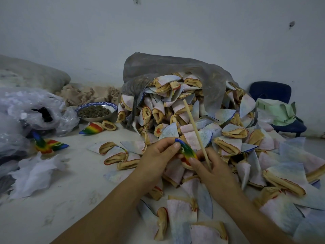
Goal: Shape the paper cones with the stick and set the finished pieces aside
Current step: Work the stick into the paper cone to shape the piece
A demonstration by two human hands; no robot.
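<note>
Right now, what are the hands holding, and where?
The left hand pinches the rainbow cone near its blue tip. The right hand pinches the cone's lower end and grips the stick near its bottom.

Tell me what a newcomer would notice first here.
First, the heap of pale cones spilling from a grey bag across the centre and right. Next, the bright rainbow cone in the middle foreground, pinched by the left hand while the right hand holds the stick. Other rainbow pieces lie apart at the left.
</note>
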